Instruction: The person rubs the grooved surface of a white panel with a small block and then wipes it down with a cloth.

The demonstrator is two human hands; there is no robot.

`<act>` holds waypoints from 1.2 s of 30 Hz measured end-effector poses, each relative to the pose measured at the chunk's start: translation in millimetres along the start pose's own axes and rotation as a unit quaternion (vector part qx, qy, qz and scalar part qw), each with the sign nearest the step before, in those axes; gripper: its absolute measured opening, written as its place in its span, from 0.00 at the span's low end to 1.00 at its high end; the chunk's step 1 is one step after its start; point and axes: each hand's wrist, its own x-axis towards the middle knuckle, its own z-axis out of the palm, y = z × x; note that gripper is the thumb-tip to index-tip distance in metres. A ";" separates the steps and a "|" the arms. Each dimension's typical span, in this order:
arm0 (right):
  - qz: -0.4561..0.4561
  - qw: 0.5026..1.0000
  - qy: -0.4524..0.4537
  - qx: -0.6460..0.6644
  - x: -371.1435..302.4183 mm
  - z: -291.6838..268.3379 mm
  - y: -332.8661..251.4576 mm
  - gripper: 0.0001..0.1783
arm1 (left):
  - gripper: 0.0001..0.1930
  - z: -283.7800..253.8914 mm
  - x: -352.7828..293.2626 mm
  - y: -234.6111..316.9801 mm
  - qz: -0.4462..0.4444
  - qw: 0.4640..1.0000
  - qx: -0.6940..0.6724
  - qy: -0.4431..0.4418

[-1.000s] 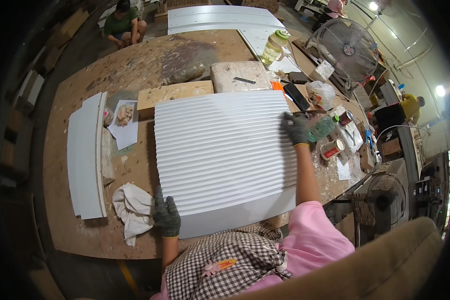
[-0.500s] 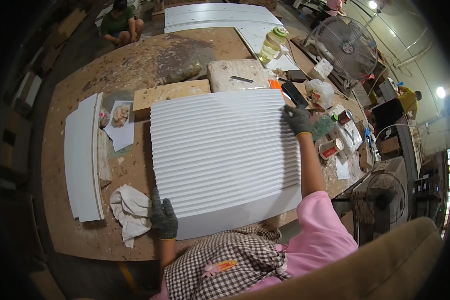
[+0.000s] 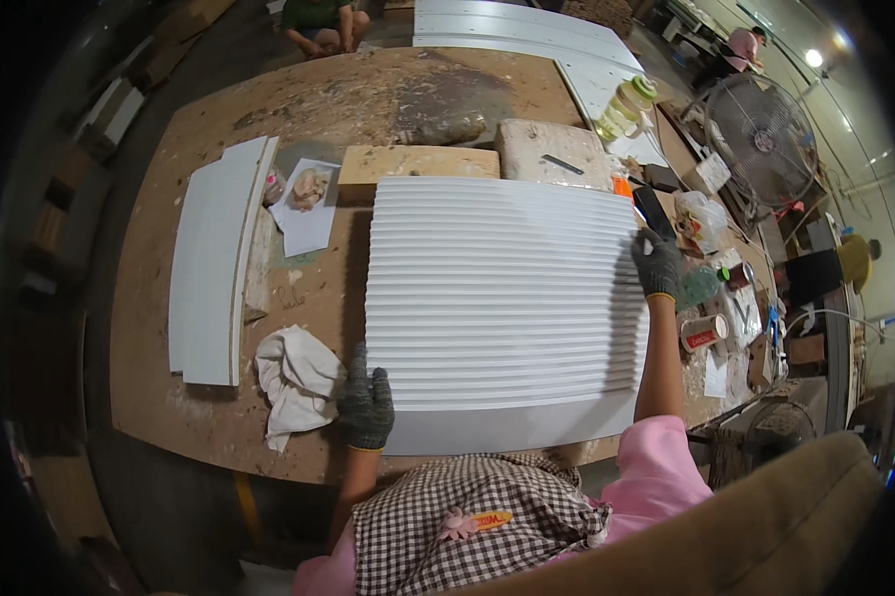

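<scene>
A white ribbed panel (image 3: 507, 288) lies in front of me on top of a flat white board (image 3: 507, 430), whose smooth strip shows along the near edge. My left hand (image 3: 366, 407), in a dark grey glove, rests at the panel's near left corner with fingers stretched along the edge and thumb apart. On the far right edge my right hand (image 3: 656, 264), gloved alike, has its fingers curled against the panel's side. Fingertips of the right hand are partly hidden. Beside my left hand lies a crumpled white cloth (image 3: 298, 382).
A wooden block (image 3: 418, 162) and a wrapped block (image 3: 552, 154) sit behind the panel. White boards (image 3: 209, 268) lie at left. To the right are a phone (image 3: 653, 212), a paper cup (image 3: 703, 333), bottles and a fan (image 3: 762, 139). Other people work farther off.
The whole view has shifted, so the table and panel appear farther right and slightly higher. Both hands stay at the same panel edges.
</scene>
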 end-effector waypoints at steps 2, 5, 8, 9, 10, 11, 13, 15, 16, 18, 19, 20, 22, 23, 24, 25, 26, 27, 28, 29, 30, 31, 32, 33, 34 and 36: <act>-0.204 0.979 -0.004 0.010 -3.9 4.8 -54.3 0.11 | 0.24 -0.3 -0.2 -3.5 0.011 1.000 0.006 0.009; -0.270 0.942 -0.146 0.138 -14.9 9.8 -116.0 0.20 | 0.25 -0.6 0.3 -6.4 0.019 1.000 0.000 0.013; -0.381 0.912 -0.133 0.076 -16.9 21.4 -162.4 0.18 | 0.26 0.3 -1.8 -10.6 0.029 0.999 0.021 0.021; -0.381 0.910 -0.155 0.047 -16.0 24.7 -175.4 0.17 | 0.27 1.2 -0.7 -12.6 0.047 0.997 0.048 0.030; -0.382 0.910 -0.154 0.047 -12.9 29.6 -180.0 0.17 | 0.27 2.6 0.3 -13.2 0.047 0.997 0.048 0.032; -0.406 0.896 -0.173 0.043 -9.9 35.1 -184.3 0.16 | 0.27 3.5 0.7 -11.6 0.053 0.998 0.028 0.034; -0.432 0.880 -0.193 0.041 -5.9 47.0 -194.2 0.14 | 0.27 3.0 2.7 -12.8 0.058 0.998 0.009 0.038; -0.471 0.866 -0.159 0.059 -7.0 54.4 -205.5 0.14 | 0.26 3.1 1.3 -13.9 0.065 0.997 0.023 0.045; -0.473 0.864 -0.161 0.060 -6.7 58.6 -211.9 0.14 | 0.26 2.8 0.2 -13.5 0.063 0.997 0.024 0.046; -0.485 0.855 -0.173 0.053 -6.5 64.2 -230.6 0.12 | 0.26 1.7 1.6 -10.6 0.055 0.998 0.003 0.040; -0.485 0.856 -0.172 0.051 -8.8 66.6 -241.8 0.12 | 0.26 2.7 2.9 -12.0 0.056 0.998 0.001 0.040; -0.487 0.856 -0.160 0.067 -13.8 70.6 -258.0 0.11 | 0.26 4.3 2.2 -15.8 0.065 0.997 0.011 0.048; -0.498 0.852 -0.138 0.081 -23.7 83.5 -289.8 0.08 | 0.27 6.5 1.1 -18.4 0.074 0.995 0.022 0.057; -0.508 0.849 -0.125 0.077 -26.9 90.4 -304.5 0.08 | 0.27 7.0 2.1 -18.0 0.072 0.996 0.012 0.059; -0.475 0.864 -0.148 0.077 -29.4 91.4 -317.9 0.07 | 0.26 5.5 1.6 -17.4 0.069 0.996 0.002 0.060; -0.476 0.864 -0.146 0.079 -25.7 87.4 -321.2 0.07 | 0.26 4.3 -0.4 -16.1 0.070 0.996 0.004 0.062; -0.424 0.877 -0.148 0.170 -19.3 84.7 -323.1 0.08 | 0.26 4.1 -1.0 -13.6 0.052 0.997 0.017 0.047; -0.367 0.881 -0.147 0.259 -15.2 81.8 -323.0 0.10 | 0.26 4.3 -1.2 -11.9 0.034 0.998 0.029 0.032; -0.249 0.887 -0.131 0.366 -19.6 82.1 -309.4 0.15 | 0.26 6.1 -0.6 -12.4 0.037 0.998 0.028 0.032; -0.136 0.886 -0.142 0.420 -16.8 81.3 -294.1 0.23 | 0.26 10.0 0.1 -13.1 0.059 0.996 0.038 0.047; -0.017 0.801 -0.209 0.561 -17.4 75.1 -281.5 0.25 | 0.26 9.2 -0.9 -15.0 0.075 0.994 0.052 0.064; 0.104 0.681 -0.266 0.675 -19.6 67.4 -264.6 0.26 | 0.26 7.9 -2.5 -17.2 0.074 0.994 0.052 0.065; 0.143 0.629 -0.262 0.718 -20.0 57.0 -236.6 0.26 | 0.26 9.2 -1.4 -13.6 0.070 0.994 0.055 0.061; 0.179 0.571 -0.257 0.759 -22.7 50.7 -211.6 0.27 | 0.26 8.3 -0.8 -11.7 0.065 0.994 0.062 0.058; 0.172 0.588 -0.232 0.756 -26.8 40.0 -183.8 0.26 | 0.25 7.2 -1.4 -10.7 0.045 0.997 0.054 0.041; 0.054 0.790 -0.134 0.596 -39.9 34.9 -119.4 0.26 | 0.25 9.5 -0.9 -23.7 0.089 0.993 0.033 0.068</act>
